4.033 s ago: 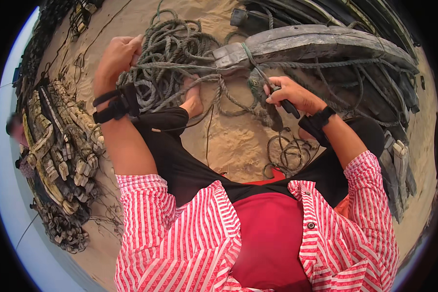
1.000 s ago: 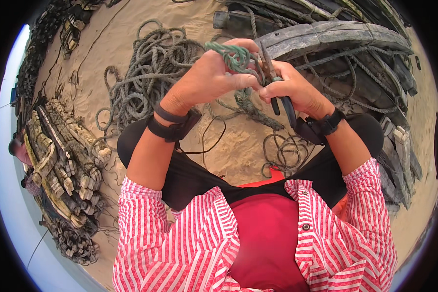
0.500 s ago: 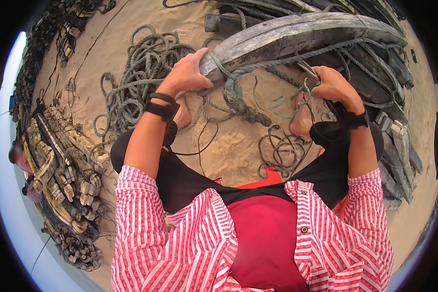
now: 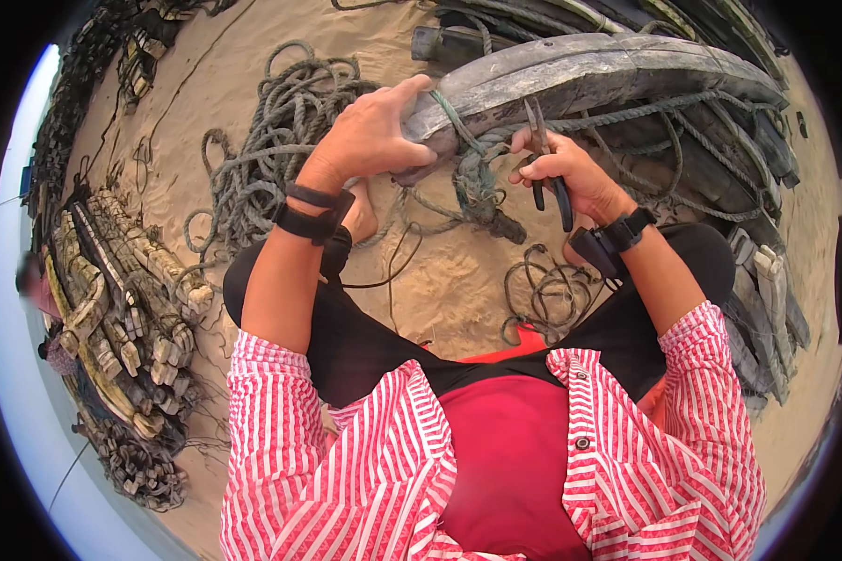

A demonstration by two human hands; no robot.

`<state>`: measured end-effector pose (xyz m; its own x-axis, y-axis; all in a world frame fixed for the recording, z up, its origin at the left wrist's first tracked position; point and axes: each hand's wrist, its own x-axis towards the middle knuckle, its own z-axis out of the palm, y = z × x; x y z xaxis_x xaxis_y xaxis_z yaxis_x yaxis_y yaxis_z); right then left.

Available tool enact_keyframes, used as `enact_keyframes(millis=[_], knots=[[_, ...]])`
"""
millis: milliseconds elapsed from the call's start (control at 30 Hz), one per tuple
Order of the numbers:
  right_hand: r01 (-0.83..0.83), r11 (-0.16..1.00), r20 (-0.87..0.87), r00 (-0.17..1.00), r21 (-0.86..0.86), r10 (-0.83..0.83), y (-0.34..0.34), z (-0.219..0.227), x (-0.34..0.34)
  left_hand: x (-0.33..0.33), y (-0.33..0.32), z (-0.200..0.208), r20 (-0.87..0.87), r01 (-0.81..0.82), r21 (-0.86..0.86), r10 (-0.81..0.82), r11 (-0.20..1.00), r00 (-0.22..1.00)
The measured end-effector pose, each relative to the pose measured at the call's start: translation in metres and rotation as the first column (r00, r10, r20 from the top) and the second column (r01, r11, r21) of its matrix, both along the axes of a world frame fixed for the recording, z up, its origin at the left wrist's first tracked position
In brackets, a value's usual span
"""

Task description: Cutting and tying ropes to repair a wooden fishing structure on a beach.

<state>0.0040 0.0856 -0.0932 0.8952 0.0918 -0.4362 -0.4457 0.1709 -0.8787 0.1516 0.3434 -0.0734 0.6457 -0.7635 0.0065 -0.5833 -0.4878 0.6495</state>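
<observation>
A long, curved grey wooden beam (image 4: 571, 75) crosses the upper part of the view. My left hand (image 4: 372, 133) grips its left end, thumb at the near side and fingers over the top. Close to those fingers, a green cord (image 4: 453, 114) wraps the beam and runs down to a thick knotted rope (image 4: 477, 187) hanging by the end. Just right of the knot, my right hand (image 4: 571, 176) is closed around a scissors-like tool (image 4: 536, 126) with slim metal jaws, slightly parted and pointing up, and black handles. The grip partly covers its pivot.
Coiled grey rope (image 4: 285, 140) lies on the sand left of the beam. Thin dark cord (image 4: 547, 294) is heaped between my legs. More beams (image 4: 767, 309) lie at the right, and bundled weathered wood pieces (image 4: 112, 318) at the left. Two people (image 4: 51, 309) show at the far left edge.
My right hand has moved left with the tool, close to the knot, and its jaws now point up. The green strand by that hand no longer shows. My left hand stays on the beam's end.
</observation>
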Motion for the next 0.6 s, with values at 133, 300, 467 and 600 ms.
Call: enact_keyframes(millis=[133, 300, 467, 600], knots=[[0.228, 0.878, -0.023, 0.97, 0.42, -0.241, -0.004, -0.014, -0.004, 0.018, 0.005, -0.006, -0.416, -0.121, -0.217, 0.02, 0.969, 0.909], [0.246, 0.812, 0.03, 0.951, 0.529, -0.307, -0.001, 0.023, -0.012, 0.012, -0.014, -0.058, -0.978, -0.791, -0.186, -0.19, 0.583, 0.09], [0.169, 0.971, 0.164, 0.967, 0.172, -0.197, 0.012, 0.03, -0.004, -0.009, -0.027, -0.12, -0.94, -0.52, -0.324, -0.333, 0.79, 0.08], [0.056, 0.998, 0.225, 0.973, 0.003, -0.055, 0.018, 0.02, -0.008, 0.001, -0.034, -0.155, -0.875, -0.367, -0.484, -0.447, 0.794, 0.187]])
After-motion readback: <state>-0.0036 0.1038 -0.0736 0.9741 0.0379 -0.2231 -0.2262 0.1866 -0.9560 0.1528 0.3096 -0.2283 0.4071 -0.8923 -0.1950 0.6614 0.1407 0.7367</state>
